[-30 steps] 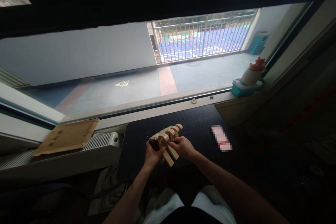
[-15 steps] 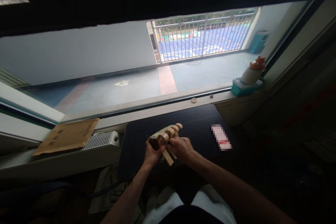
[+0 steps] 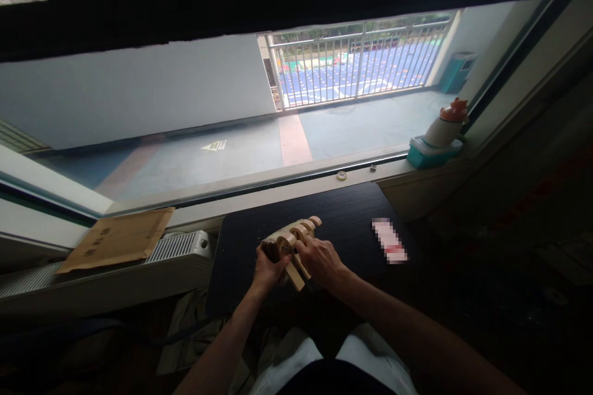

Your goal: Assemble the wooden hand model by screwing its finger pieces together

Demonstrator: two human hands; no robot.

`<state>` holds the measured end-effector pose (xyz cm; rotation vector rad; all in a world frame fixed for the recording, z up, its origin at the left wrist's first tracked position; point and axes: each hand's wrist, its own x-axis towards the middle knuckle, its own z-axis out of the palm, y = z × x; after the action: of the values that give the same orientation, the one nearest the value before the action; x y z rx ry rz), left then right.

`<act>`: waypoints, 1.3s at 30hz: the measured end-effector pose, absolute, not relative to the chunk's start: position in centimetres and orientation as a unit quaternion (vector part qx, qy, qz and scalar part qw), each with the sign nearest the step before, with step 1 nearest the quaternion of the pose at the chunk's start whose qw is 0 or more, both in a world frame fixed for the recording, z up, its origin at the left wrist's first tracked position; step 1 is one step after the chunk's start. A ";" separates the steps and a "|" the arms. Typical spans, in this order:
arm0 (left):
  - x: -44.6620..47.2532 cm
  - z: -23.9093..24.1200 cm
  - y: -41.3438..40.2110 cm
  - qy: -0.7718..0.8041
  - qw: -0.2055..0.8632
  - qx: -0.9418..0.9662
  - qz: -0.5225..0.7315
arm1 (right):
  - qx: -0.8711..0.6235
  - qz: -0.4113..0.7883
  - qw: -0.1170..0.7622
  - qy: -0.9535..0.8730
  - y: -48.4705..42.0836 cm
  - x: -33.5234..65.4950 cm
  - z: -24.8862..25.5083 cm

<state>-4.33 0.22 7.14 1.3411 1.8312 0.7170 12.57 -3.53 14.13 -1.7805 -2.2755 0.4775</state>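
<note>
A pale wooden piece (image 3: 296, 233) with several rounded lobes rests on the dark table (image 3: 352, 216) in front of me. My left hand (image 3: 267, 273) is closed around its near left end. My right hand (image 3: 319, 260) is closed in a pinch on a thin dark tool whose tip touches the wood between the two hands. A flat wooden strip (image 3: 295, 276) sticks out toward me below the hands.
A small blurred card (image 3: 390, 241) lies on the table to the right. A cardboard sheet (image 3: 118, 238) lies on the radiator at left. On the window sill stand a teal box with a white bottle (image 3: 440, 139) and a small ring (image 3: 341, 176).
My right hand has shifted slightly left along the wooden piece with the thin tool. The left hand keeps its hold.
</note>
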 end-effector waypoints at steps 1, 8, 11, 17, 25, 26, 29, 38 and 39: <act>-4.3 7.1 0.2 0.715 0.369 0.523 0.280 | -0.583 0.137 0.093 -0.795 -3.6 12.6 14.3; -4.3 6.9 0.1 0.699 0.384 0.524 0.299 | -0.605 0.185 0.083 -0.770 -3.2 12.7 13.9; -4.3 7.1 -0.1 0.694 0.386 0.526 0.304 | -0.653 0.261 0.121 -0.700 -3.1 13.1 13.5; -4.0 7.7 -0.3 0.695 0.385 0.527 0.301 | -0.662 0.405 0.132 -0.616 -2.6 13.7 13.6; -4.1 7.6 0.1 0.712 0.374 0.523 0.282 | -0.581 0.118 0.076 -0.802 -3.3 12.5 15.0; -4.1 7.5 0.1 0.714 0.373 0.523 0.281 | -0.556 0.107 0.068 -0.821 -3.3 12.6 15.0; -4.2 7.3 0.1 0.714 0.377 0.515 0.286 | -0.536 0.123 0.048 -0.834 -3.1 13.1 14.7; -4.1 7.6 -0.2 0.699 0.377 0.537 0.283 | -0.642 0.398 0.139 -0.640 -2.4 14.3 12.1; -4.0 7.7 -0.2 0.701 0.375 0.538 0.280 | -0.638 0.433 0.142 -0.621 -2.3 14.4 11.9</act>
<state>-4.04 -0.15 7.70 1.3784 1.7941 0.7166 14.36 -2.31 11.94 -1.8403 -1.7926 1.2494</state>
